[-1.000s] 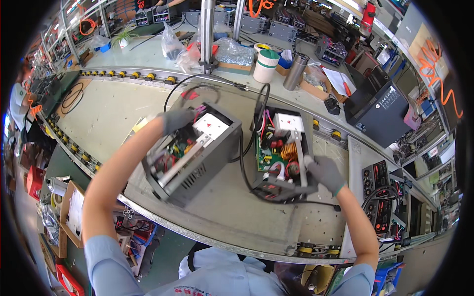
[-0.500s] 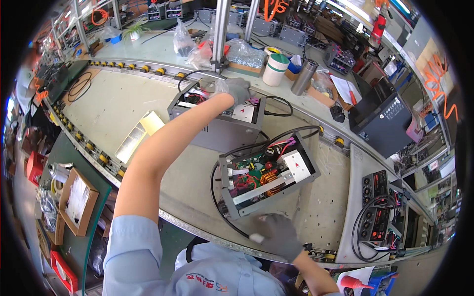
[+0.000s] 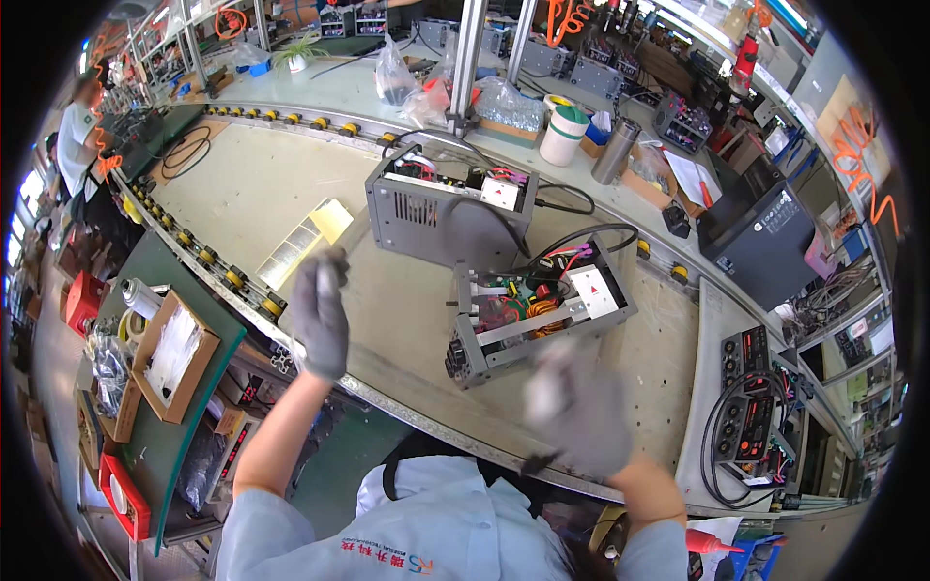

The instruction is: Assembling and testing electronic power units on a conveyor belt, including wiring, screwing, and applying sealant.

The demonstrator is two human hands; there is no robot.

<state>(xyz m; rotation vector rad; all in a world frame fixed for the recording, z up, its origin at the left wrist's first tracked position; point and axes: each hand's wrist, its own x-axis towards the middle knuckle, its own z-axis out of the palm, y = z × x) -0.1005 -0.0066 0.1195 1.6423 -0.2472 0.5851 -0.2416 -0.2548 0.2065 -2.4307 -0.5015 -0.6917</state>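
My left hand (image 3: 322, 315), in a grey glove, is raised over the near edge of the bench beside a sheet of pale yellow labels (image 3: 308, 237). Its fingers are pressed together; whether anything is between them is hidden. My grey-gloved right hand (image 3: 586, 416) is smeared by motion just in front of the nearer open metal case (image 3: 528, 346), so its grip does not show. Circuit boards, coloured wires, a copper coil and a white plate fill that case. Behind it stands a second grey case (image 3: 412, 225) with vent slots. A blurred black cable (image 3: 499, 221) arcs before it.
Roller tracks (image 3: 208, 255) edge the bench. At the right lie black control panels (image 3: 748, 392) with a coiled cable. A white tub (image 3: 564, 136) and steel cylinder (image 3: 616, 150) stand behind. A cardboard box (image 3: 174, 358) sits on the green side table. Another person (image 3: 79, 145) stands far left.
My left hand has come off the far case, back toward me and left. My right hand has risen slightly. The cable no longer loops around the nearer case's left side. The view has shifted.
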